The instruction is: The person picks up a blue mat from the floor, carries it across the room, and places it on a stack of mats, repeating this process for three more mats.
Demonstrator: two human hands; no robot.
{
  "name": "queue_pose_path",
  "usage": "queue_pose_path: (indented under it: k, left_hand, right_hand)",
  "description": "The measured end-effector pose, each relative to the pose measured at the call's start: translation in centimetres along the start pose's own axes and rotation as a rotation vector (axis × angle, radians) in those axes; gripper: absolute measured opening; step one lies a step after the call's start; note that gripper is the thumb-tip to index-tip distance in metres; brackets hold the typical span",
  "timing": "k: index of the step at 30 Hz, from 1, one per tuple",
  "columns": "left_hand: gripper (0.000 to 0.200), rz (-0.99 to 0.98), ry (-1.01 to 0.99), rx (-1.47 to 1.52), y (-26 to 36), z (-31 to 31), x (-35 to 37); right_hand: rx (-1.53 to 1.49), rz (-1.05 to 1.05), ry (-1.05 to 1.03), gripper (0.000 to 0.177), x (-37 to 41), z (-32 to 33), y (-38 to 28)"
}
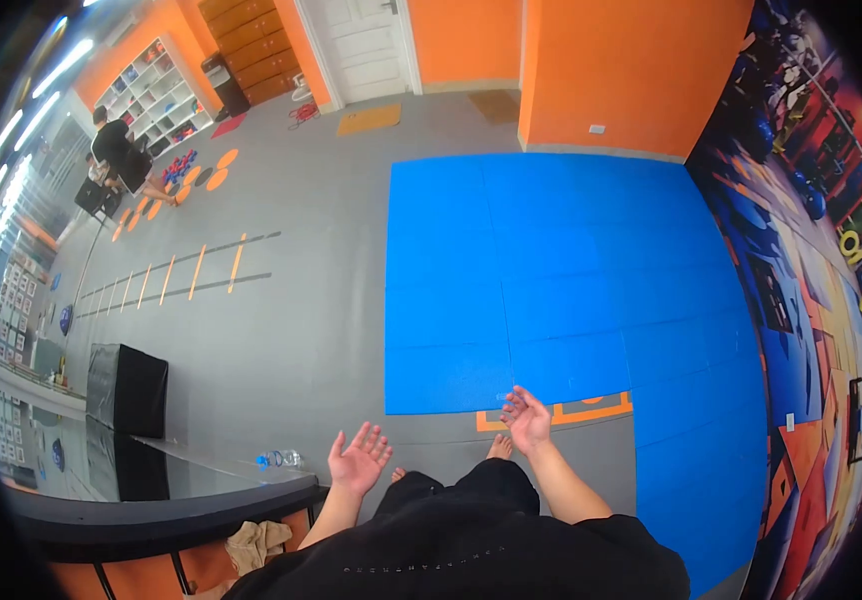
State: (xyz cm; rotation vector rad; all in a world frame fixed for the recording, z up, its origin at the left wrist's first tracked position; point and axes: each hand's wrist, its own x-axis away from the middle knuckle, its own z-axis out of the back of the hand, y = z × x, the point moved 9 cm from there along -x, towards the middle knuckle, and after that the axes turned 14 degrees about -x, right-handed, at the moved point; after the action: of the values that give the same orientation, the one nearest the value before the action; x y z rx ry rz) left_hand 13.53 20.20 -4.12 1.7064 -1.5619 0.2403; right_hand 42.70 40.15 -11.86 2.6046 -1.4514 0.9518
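Palm up, my left hand is held in front of my body with its fingers spread and nothing in it. My right hand is also raised, its fingers apart and slightly curled, and it holds nothing. It appears over the near edge of the blue mats. Below the hands are my bare feet on the grey floor. A water bottle lies to the left of my left hand.
A black box stands at the left beside a dark counter. An agility ladder lies on the floor. Farther back are a person, another seated person, and white shelves. Orange walls rise behind the mats.
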Motion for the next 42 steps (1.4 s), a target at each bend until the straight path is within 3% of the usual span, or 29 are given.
queue_pose_path:
  k: [3, 8, 16, 18, 20, 24, 26, 27, 28, 29, 30, 31, 32, 33, 34, 35, 37, 38, 40, 42]
  left_hand:
    - [0.058, 0.119, 0.007, -0.083, -3.3, -1.6, -0.9]
    - [0.057, 0.108, 0.061, -0.163, -2.0, -1.2, -3.8]
    - [0.05, 0.332, 0.232, -0.284, -2.8, 9.8, -15.8]
    - [0.047, 0.424, 0.156, -0.413, -5.0, 14.2, -21.0]
    - [0.041, 0.475, 0.22, -0.747, -6.2, 19.9, -25.7]
    - [0.03, 0.592, 0.386, -1.433, -7.3, 34.4, -37.0]
    - [0.039, 0.57, 0.446, -1.593, -7.3, 40.9, -43.1]
    - [0.047, 0.442, 0.544, -1.705, -7.6, 46.4, -47.2]
    - [0.055, 0.458, 0.557, -1.685, -7.8, 48.3, -50.5]
    - [0.057, 0.429, 0.533, -1.675, -7.5, 46.4, -53.4]
    - [0.055, 0.095, 0.518, -1.905, -7.5, 50.9, -57.8]
    - [0.057, 0.343, 0.539, -1.705, -7.7, 48.0, -59.6]
    - [0.058, 0.345, 0.528, -1.696, -7.8, 48.7, -62.1]
    - [0.067, 0.247, 0.54, -1.68, -7.6, 49.7, -64.3]
    - [0.072, 0.269, 0.618, -1.792, -7.3, 51.1, -67.7]
    - [0.079, 0.222, 0.635, -1.773, -7.1, 51.1, -68.9]
    - [0.087, 0.232, 0.626, -1.668, -7.1, 52.2, -71.9]
    - [0.088, 0.236, 0.581, -1.563, -7.4, 52.1, -72.9]
    - [0.077, 0.209, 0.857, -1.565, -7.1, 51.4, -72.2]
    - [0.068, 0.15, 0.905, -1.559, -10.7, 50.1, -69.2]
  right_hand:
    - [-0.033, -0.006, 0.132, 0.033, -2.5, 4.3, -2.9]
    - [-0.046, 0.039, 0.28, 0.033, -6.2, 4.9, -6.6]
    - [0.039, 0.104, 0.36, 0.031, -7.6, 5.4, -5.6]
    - [0.207, 0.068, 0.366, 0.031, -8.8, 6.5, -4.6]
    - [0.381, 0.019, 0.408, 0.03, -11.2, 9.3, -2.2]
    - [0.772, -0.254, 0.473, 0.027, -19.6, 21.4, 3.8]
    - [0.94, -0.35, 0.521, 0.026, -25.0, 30.0, 6.4]
    - [1.071, -0.373, 0.532, 0.026, -28.7, 35.0, 7.0]
    - [1.114, -0.345, 0.535, 0.027, -32.0, 42.5, 7.5]
    - [1.246, -0.278, 0.55, 0.042, -35.5, 46.7, 7.1]
    - [1.4, -0.137, 0.572, 0.048, -39.1, 51.9, 6.8]
    - [1.469, -0.164, 0.606, 0.058, -42.5, 52.2, 6.5]
    - [1.281, -0.242, 0.687, 0.07, -44.8, 48.7, 7.7]
    - [1.533, -0.176, 0.529, 0.083, -48.6, 50.6, 7.3]
    - [1.599, 0.095, 0.517, 0.09, -53.1, 52.1, 7.5]
    - [1.775, 0.112, 0.532, 0.097, -55.0, 51.4, 7.6]
    - [1.609, 0.008, 0.774, 0.101, -56.4, 50.7, 8.5]
    - [1.617, -0.011, 0.783, 0.101, -56.9, 49.7, 8.9]
    - [1.425, -0.018, 0.89, 0.104, -56.5, 49.6, 9.1]
    - [1.428, -0.048, 0.9, 0.101, -56.3, 50.5, 8.4]
